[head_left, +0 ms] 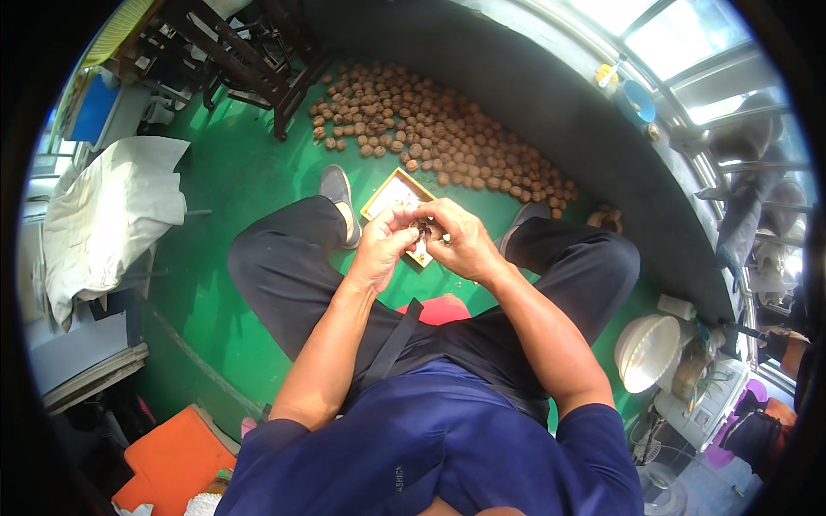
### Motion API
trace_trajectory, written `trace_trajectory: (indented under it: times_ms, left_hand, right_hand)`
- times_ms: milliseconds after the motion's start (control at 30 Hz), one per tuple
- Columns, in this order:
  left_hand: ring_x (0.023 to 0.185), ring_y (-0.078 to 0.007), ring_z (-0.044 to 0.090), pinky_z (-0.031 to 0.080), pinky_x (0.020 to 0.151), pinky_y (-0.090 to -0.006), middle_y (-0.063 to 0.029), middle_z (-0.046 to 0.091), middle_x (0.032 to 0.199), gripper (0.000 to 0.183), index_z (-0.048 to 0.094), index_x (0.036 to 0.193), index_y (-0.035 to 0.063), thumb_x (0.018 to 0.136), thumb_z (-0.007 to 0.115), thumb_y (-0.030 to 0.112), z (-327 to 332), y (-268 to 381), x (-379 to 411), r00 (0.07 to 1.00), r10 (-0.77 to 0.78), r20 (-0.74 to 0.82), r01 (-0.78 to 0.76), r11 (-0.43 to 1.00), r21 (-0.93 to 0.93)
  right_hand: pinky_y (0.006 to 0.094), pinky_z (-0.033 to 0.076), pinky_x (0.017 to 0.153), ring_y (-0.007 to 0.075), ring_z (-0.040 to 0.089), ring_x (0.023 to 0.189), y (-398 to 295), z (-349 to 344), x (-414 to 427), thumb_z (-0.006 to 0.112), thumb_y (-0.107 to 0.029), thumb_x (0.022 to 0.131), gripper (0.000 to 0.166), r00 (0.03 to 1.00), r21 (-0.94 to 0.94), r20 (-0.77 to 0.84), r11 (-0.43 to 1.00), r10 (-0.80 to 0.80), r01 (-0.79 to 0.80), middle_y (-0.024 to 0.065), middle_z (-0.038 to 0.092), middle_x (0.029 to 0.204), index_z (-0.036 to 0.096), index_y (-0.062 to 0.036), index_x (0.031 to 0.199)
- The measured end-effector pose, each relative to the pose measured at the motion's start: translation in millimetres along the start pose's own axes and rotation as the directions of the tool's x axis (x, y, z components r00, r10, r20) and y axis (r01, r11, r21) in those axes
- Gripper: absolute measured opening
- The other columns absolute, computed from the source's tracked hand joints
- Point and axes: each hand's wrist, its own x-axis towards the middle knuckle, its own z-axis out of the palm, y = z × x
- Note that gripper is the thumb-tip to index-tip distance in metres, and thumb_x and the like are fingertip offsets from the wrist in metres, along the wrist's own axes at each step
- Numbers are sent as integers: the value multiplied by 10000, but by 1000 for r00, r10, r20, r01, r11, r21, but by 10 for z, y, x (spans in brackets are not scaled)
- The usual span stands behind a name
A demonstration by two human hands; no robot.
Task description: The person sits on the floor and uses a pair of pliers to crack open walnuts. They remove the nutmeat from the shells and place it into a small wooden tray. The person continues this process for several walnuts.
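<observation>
Both hands meet over a shallow yellow-rimmed box [382, 191] on the floor, with a dark, broken walnut [423, 228] between the fingertips. My left hand [385, 248] pinches it from the left with thumb and fingers. My right hand [466, 240] curls around its right side, and a lighter brown piece, probably shell, shows under those fingers. Pale bits lie inside the box, partly hidden by the hands. Beyond the box, many whole walnuts [445, 138] are spread on the green floor along a dark wall.
A dark wooden stand [255, 64] is at the upper left. At left, a pale cloth [119, 216] covers something. An orange board or cover [174, 458] lies at lower left. Pale bowls [648, 353] stand at right. A blue bowl [635, 102] sits on the window ledge.
</observation>
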Motion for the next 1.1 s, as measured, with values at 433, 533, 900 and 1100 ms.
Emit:
trace_trajectory:
  times_ms: [433, 533, 900, 1100]
  left_hand:
    - [931, -126, 594, 511, 794, -272, -68, 600, 1109, 338, 492, 1167, 65, 867, 609, -39, 6, 62, -34, 997, -67, 41, 68, 998, -7]
    - [991, -144, 594, 518, 841, -285, -76, 593, 1128, 379, 488, 1183, 66, 838, 596, -52, 4, 43, -43, 998, -47, 50, 45, 999, 28]
    - [1175, -178, 576, 469, 1022, -342, -73, 605, 1215, 431, 512, 1268, 65, 867, 655, -5, -67, -25, -48, 994, -85, 67, 70, 977, 200]
    - [1001, -151, 613, 521, 885, -310, -77, 627, 1127, 359, 539, 1202, 50, 871, 655, -24, -92, -143, 44, 998, -52, -24, 57, 951, 303]
  right_hand:
    - [288, 544, 904, 149, 652, 1067, 304, 94, -138, 594, 74, 830, 385, 976, 285, 83, 934, 201, -216, 63, 657, 1187, 668, -4, 1200]
    - [280, 547, 885, 125, 648, 1032, 355, 178, -163, 566, 71, 888, 354, 949, 479, 81, 823, 304, -305, 35, 665, 1143, 679, -3, 1215]
    - [279, 561, 782, 102, 633, 874, 492, 151, -158, 597, 5, 947, 283, 804, 656, 100, 568, 587, -497, 52, 687, 1098, 681, 8, 1218]
    - [315, 564, 869, 162, 683, 1000, 624, 204, -239, 689, -99, 937, 303, 856, 198, 58, 834, 514, -515, 113, 690, 1200, 688, 3, 1223]
